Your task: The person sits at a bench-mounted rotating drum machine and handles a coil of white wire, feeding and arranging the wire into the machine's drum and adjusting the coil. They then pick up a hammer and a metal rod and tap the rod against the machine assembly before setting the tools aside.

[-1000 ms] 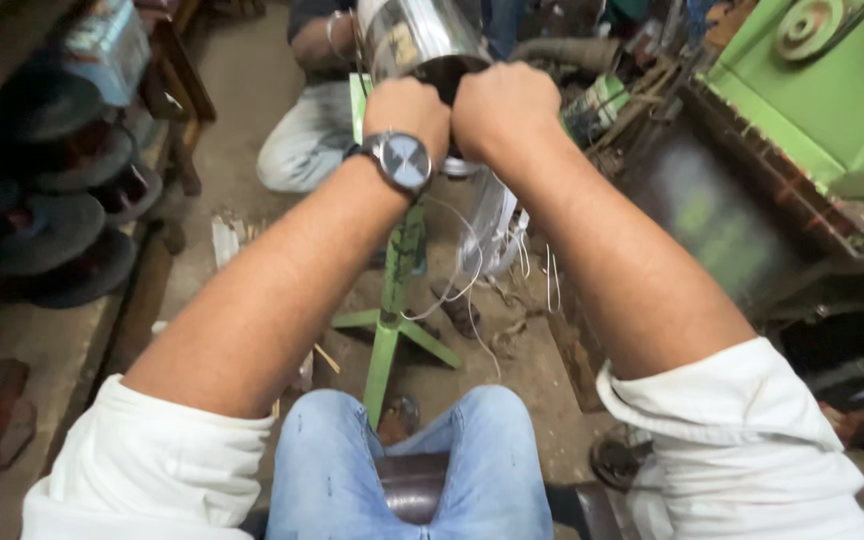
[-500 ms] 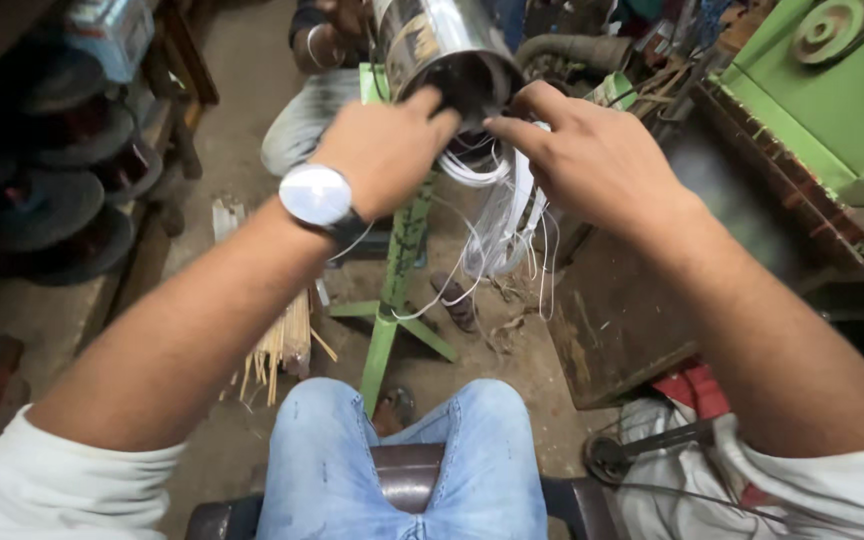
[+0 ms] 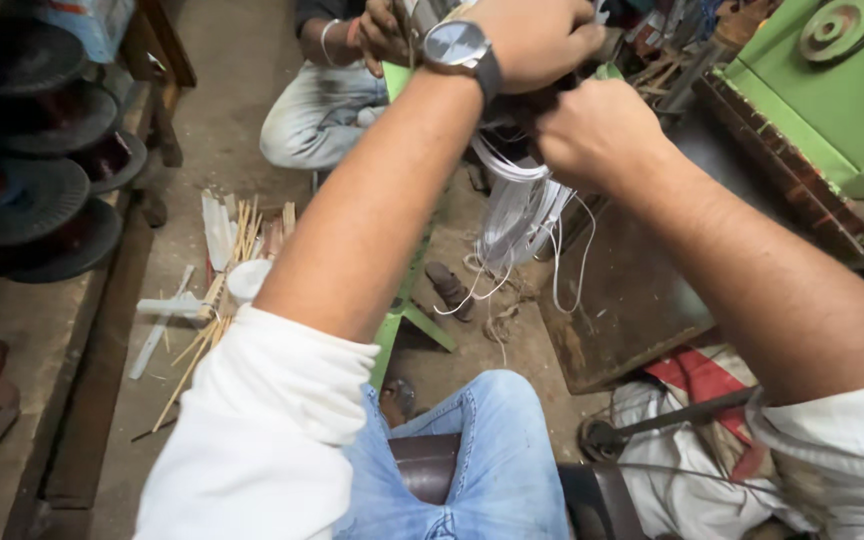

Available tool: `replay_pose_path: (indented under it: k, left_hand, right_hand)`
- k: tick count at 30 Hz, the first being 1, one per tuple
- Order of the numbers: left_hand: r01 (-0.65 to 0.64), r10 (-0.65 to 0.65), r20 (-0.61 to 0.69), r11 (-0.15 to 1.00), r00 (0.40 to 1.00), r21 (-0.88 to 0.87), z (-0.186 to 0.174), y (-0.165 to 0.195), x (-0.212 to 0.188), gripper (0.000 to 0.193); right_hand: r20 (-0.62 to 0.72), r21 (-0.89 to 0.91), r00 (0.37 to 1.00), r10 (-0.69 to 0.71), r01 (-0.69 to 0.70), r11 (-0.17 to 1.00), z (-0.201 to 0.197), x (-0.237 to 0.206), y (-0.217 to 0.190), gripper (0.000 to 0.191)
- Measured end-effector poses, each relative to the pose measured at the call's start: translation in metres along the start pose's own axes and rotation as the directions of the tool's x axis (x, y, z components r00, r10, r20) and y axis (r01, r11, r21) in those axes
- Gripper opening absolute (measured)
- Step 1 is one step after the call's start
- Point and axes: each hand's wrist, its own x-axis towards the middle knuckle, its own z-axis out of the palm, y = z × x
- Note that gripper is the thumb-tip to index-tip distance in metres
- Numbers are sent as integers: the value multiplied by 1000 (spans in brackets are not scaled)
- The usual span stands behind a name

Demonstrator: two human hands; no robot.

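The left hand point(image 3: 537, 35), with a wristwatch point(image 3: 457, 48) on its wrist, is closing into a fist at the top of the view, and the right hand point(image 3: 597, 130) is curling just below and beside it; both are bearing on the same bundle of white wires point(image 3: 522, 215), which is hanging down from between them over the green stand point(image 3: 407, 310) on the floor. The left grip is wrapping tight around the upper end of the bundle where it is meeting a metal part (mostly hidden behind the knuckles), while the right grip is pinching the strands a little lower. The wires are looking light, thin and limp, with loose ends curling free near the floor, so they are likely springing apart and slipping unless gathered together; holding them close to the top, where they are bunching, seems the surest place, since the trailing ends offer nothing firm. Another person's hand point(image 3: 382, 30) is reaching in from across the stand.
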Motion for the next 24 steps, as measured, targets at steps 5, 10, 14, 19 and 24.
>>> replay_pose_path:
  k: [5, 10, 14, 19, 24]
  left_hand:
    - [-66, 73, -82, 995, 994, 78, 15, -3, 7, 36]
    - [-35, 38, -73, 999, 997, 32, 14, -16, 3, 37]
    - [-24, 24, -69, 1000, 997, 3, 12, -19, 1, 37]
    - [-47, 45, -82, 999, 996, -21, 6, -15, 0, 39]
    - [-91, 93, 15, 990, 996, -110, -2, -23, 8, 42]
  right_hand:
    - [-189, 84, 982, 2, 14, 996, 6, 0, -9, 15]
    - [-290, -25, 956, -49, 43, 999, 8, 14, -14, 12]
    - [-416, 33, 909, -39, 58, 998, 13, 16, -17, 15]
    - [-141, 13, 989, 32, -30, 999, -9, 6, -24, 18]
    - [-443, 300, 872, 206, -72, 951, -65, -52, -55, 42]
